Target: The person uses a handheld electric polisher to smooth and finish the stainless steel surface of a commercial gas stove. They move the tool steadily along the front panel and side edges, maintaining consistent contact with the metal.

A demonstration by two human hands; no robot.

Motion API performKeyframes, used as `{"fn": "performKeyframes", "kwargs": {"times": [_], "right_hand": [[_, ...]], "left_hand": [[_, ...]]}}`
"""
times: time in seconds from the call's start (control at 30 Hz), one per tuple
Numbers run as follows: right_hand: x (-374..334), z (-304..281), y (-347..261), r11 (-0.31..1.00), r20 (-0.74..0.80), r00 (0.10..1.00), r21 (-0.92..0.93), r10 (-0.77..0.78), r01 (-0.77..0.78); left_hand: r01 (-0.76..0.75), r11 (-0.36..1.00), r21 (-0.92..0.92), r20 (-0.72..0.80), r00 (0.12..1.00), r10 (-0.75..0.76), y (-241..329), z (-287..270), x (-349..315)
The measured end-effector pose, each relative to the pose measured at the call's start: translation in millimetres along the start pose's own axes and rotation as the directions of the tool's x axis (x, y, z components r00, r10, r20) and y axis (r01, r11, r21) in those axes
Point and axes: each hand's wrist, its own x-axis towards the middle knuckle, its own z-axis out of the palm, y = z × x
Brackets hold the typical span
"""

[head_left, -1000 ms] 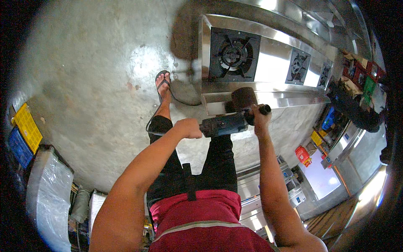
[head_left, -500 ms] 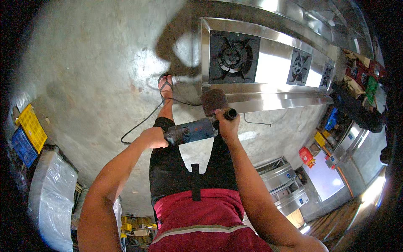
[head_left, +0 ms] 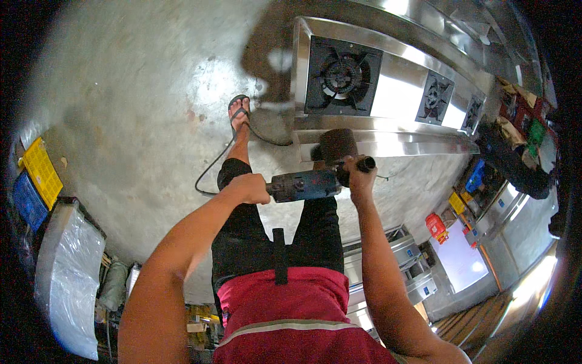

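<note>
The grey floor (head_left: 139,121) spreads around me, with the long steel stove (head_left: 397,91) ahead and to my right, three black burners (head_left: 344,76) set in its top. A bulky piece in clear plastic wrap (head_left: 73,279) stands to my left, near a yellow crate (head_left: 42,171) and a blue crate (head_left: 30,200). I have the dark power tool (head_left: 306,185) crosswise in front of my thighs, its brown drum (head_left: 338,145) at the stove's near edge; I can't tell whether they touch. My left hand (head_left: 251,188) is closed around the tool's rear end, my right hand (head_left: 362,177) wrapped about the black side handle (head_left: 366,164). The thin cord (head_left: 203,173) loops past my sandalled foot (head_left: 238,112).
</note>
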Motion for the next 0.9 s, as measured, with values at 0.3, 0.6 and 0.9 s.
{"fn": "performKeyframes", "kwargs": {"times": [0.3,0.6,0.9], "right_hand": [[12,-6,-18,0.998,0.023,0.998,0.008,0.061,-0.061],[-7,23,-8,0.983,0.043,0.989,0.113,0.143,-0.147],[18,-11,-18,0.993,-0.027,0.994,-0.041,0.107,-0.108]], "left_hand": [[-0.088,0.996,-0.034,0.009,0.996,0.089,8,-8,9],[0.010,1.000,-0.014,0.006,1.000,-0.009,-26,-1,-11],[-0.067,0.990,-0.122,0.093,0.993,0.078,11,7,21]]}}
